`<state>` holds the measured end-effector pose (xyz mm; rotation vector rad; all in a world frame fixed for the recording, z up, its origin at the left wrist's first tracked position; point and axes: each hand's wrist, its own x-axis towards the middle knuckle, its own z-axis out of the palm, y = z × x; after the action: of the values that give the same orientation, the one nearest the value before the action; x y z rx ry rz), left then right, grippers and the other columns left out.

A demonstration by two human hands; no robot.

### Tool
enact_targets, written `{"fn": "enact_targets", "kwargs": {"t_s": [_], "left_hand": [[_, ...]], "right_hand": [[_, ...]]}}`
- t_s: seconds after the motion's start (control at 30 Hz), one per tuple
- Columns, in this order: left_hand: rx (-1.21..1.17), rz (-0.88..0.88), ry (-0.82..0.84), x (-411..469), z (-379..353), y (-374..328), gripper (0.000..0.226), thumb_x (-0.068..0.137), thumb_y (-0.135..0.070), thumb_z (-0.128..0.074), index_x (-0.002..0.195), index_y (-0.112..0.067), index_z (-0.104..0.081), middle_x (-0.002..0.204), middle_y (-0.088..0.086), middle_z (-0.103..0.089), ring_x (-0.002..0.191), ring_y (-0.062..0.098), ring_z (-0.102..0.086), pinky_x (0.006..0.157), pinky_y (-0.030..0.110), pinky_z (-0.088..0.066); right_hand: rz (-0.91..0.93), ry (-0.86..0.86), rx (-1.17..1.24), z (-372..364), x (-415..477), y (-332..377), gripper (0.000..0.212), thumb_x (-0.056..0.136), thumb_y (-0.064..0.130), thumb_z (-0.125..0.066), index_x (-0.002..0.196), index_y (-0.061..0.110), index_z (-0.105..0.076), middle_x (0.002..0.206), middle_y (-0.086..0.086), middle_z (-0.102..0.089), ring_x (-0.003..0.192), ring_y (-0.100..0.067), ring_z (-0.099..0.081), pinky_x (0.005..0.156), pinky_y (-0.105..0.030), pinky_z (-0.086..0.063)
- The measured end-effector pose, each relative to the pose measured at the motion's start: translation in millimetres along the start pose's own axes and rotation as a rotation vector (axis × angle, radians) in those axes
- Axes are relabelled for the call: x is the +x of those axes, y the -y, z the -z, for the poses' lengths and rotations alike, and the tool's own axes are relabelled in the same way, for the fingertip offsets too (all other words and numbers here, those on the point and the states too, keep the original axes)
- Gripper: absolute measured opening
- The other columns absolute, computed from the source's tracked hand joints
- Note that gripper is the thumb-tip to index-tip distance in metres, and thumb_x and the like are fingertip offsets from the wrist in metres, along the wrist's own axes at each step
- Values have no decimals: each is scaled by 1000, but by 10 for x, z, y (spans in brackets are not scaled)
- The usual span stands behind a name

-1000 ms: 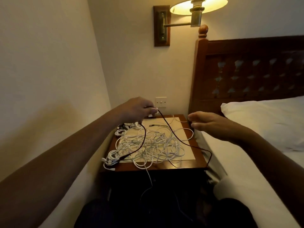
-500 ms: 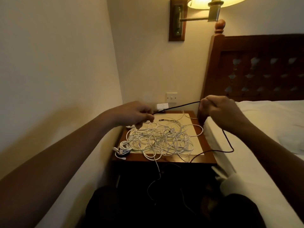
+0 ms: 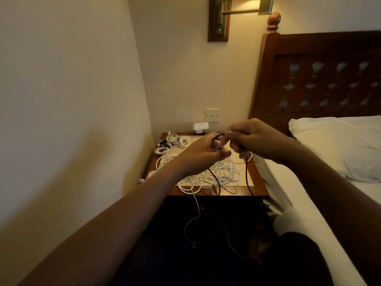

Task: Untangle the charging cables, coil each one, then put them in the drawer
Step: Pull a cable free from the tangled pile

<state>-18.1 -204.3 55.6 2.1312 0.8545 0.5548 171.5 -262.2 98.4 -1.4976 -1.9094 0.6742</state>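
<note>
A black cable loops between my two hands above the nightstand. My left hand pinches one end of the loop, and my right hand grips the cable close beside it. Two black strands hang down from the hands over the table's front edge. Beneath the hands lies a tangle of white cables spread over the tabletop. Smaller bundled white cables sit at the back left corner. One white strand dangles off the front edge. The drawer front is too dark to make out.
A white charger block stands at the back of the nightstand under a wall switch. The bed with a white pillow borders the right side, the wall the left. A wall lamp hangs above.
My hands have come together from holding the black cable stretched apart. The cable now forms a small loop between them, with both strands hanging down.
</note>
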Motion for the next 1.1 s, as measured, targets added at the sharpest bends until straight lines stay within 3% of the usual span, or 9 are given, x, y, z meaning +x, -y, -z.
{"fn": "enact_targets", "kwargs": {"t_s": [0.23, 0.37, 0.4, 0.5, 0.6, 0.7, 0.87, 1.0, 1.1], "left_hand": [[-223, 158, -135, -199, 224, 558, 26, 109, -21, -47, 100, -8, -68, 62, 2, -54, 56, 16, -50, 53, 25, -47], [-305, 104, -232, -234, 499, 383, 27, 108, -26, -50, 101, -12, -71, 58, -8, -34, 53, 12, -24, 46, 23, -23], [-251, 75, -216, -227, 512, 260, 28, 108, -29, -50, 100, -14, -73, 59, -8, -35, 53, 11, -25, 47, 24, -23], [47, -62, -145, -140, 419, -91, 29, 107, -34, -50, 99, -19, -74, 61, -8, -42, 49, 4, -34, 48, 21, -28], [310, -192, -196, -59, 397, -229, 22, 105, -34, -56, 91, -24, -70, 64, -9, -54, 59, 2, -47, 57, 25, -34], [485, -215, -208, -94, 558, -111, 22, 104, -31, -58, 83, -27, -66, 70, -9, -60, 69, 12, -56, 62, 31, -37], [813, 85, -198, -363, 1074, 297, 30, 105, -35, -52, 86, -20, -71, 78, -4, -64, 78, 23, -58, 70, 37, -42], [638, 134, 88, -573, 1014, 216, 35, 105, -37, -52, 80, -25, -74, 78, -13, -65, 80, 8, -59, 78, 31, -45], [282, 59, 312, -673, 661, -85, 36, 107, -34, -50, 84, -21, -75, 62, -7, -50, 58, 12, -42, 55, 21, -36]], "right_hand": [[-99, -545, 34, 671, -278, -389, 34, 109, 20, -47, 86, 18, -71, 67, 7, -62, 59, -7, -53, 55, -23, -39], [-371, 57, -153, 621, -322, -598, 17, 103, 15, -61, 117, 17, -69, 107, -2, -70, 99, -22, -67, 76, -28, -52], [-375, 146, -198, 520, -297, -557, 35, 98, 17, -67, 133, 18, -61, 125, 2, -65, 117, -19, -63, 89, -28, -50], [-165, 73, -92, 134, -148, -240, 69, 91, 36, -75, 151, 24, -44, 148, 8, -54, 134, -10, -51, 109, -33, -42], [9, 73, 96, -222, 10, -1, 30, 103, 31, -58, 130, 18, -61, 105, 2, -75, 100, -10, -70, 92, -35, -56], [-26, 14, 117, -275, 72, 23, 33, 108, 35, -46, 97, 17, -71, 70, 2, -55, 62, -10, -53, 58, -29, -49], [-30, -25, -293, -50, 25, -400, 35, 106, 40, -51, 80, 29, -71, 75, 8, -65, 73, -13, -62, 68, -35, -47], [-140, -157, -423, -55, 33, -949, 28, 107, 33, -51, 90, 26, -72, 78, 19, -60, 77, -9, -61, 65, -30, -43], [-141, -256, -446, -215, 64, -1122, 22, 108, 33, -49, 95, 26, -67, 81, 11, -60, 74, -11, -61, 60, -27, -41]]}}
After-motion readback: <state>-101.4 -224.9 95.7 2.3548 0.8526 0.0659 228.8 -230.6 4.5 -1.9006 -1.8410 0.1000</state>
